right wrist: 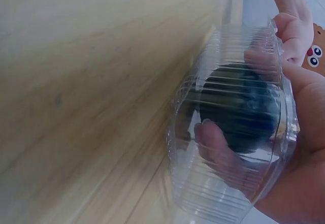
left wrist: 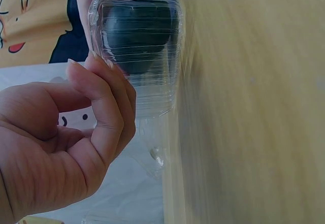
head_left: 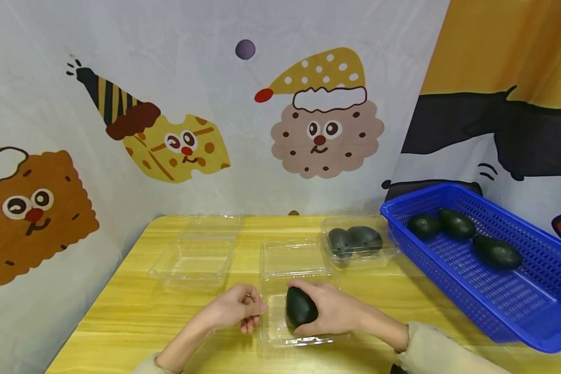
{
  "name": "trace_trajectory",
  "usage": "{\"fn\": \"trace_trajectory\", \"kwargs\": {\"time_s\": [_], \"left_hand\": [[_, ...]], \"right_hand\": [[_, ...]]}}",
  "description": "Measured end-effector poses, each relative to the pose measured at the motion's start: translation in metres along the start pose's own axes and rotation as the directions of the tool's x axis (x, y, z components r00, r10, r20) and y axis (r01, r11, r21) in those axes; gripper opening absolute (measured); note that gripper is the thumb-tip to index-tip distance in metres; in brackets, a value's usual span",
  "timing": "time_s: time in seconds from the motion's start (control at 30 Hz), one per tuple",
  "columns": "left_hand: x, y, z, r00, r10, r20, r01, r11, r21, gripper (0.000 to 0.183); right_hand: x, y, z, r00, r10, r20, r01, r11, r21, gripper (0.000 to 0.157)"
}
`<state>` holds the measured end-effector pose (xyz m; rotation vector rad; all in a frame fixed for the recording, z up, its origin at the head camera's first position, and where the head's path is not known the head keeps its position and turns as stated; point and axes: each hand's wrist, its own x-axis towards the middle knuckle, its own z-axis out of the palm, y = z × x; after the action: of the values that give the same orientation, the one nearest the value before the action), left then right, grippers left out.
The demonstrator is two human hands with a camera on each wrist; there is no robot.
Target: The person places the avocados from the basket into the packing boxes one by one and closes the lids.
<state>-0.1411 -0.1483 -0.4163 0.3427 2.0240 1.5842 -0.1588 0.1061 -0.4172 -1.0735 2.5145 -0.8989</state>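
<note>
My right hand grips a dark green avocado between thumb and fingers, inside the base of an open clear plastic clamshell box. Through the box's ribbed wall, the right wrist view shows the avocado and the thumb low beside it. At the box's left edge is my left hand, its fingers curled and the thumb and fingertips pinching at the rim. The left wrist view shows those fingertips right at the rim, with the avocado behind the wall.
A second open clear box stands to the left. Behind on the right, a clear box holds avocados. The blue plastic basket at the right contains three avocados. A printed cloth hangs behind the wooden table.
</note>
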Motion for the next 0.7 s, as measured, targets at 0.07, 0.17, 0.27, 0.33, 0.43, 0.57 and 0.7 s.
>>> {"fn": "trace_trajectory", "kwargs": {"time_s": [0.07, 0.17, 0.27, 0.33, 0.43, 0.57, 0.7], "left_hand": [[0.000, 0.000, -0.001, 1.000, -0.002, 0.003, 0.002, 1.000, -0.001, 0.024], [-0.001, 0.000, -0.001, 1.000, -0.002, 0.006, 0.003, 1.000, -0.003, 0.024], [0.000, -0.001, -0.001, 1.000, -0.001, 0.005, 0.001, 1.000, 0.000, 0.024], [0.000, -0.001, -0.001, 1.000, 0.000, 0.006, 0.000, 1.000, 0.003, 0.024], [0.000, 0.000, -0.001, 1.000, 0.000, 0.008, 0.000, 1.000, 0.001, 0.023], [0.000, 0.000, -0.001, 1.000, -0.001, 0.012, 0.001, 1.000, -0.004, 0.023], [0.000, 0.000, -0.001, 1.000, 0.001, 0.013, -0.001, 1.000, -0.004, 0.023]], "right_hand": [[0.001, -0.001, 0.001, 1.000, 0.004, -0.005, -0.004, 1.000, -0.015, 0.081], [0.002, -0.003, 0.003, 1.000, 0.021, -0.003, -0.021, 0.999, -0.028, 0.082], [0.004, -0.004, 0.004, 0.999, 0.037, 0.015, -0.037, 0.999, -0.013, 0.083], [0.005, -0.005, 0.005, 0.999, 0.036, 0.026, -0.036, 0.999, 0.000, 0.083], [0.006, -0.007, 0.006, 0.998, 0.043, 0.039, -0.044, 0.999, 0.014, 0.084], [0.008, -0.009, 0.008, 0.998, 0.051, 0.042, -0.052, 0.999, 0.011, 0.085], [0.010, -0.011, 0.010, 0.998, 0.046, 0.036, -0.046, 0.999, 0.002, 0.085]]}}
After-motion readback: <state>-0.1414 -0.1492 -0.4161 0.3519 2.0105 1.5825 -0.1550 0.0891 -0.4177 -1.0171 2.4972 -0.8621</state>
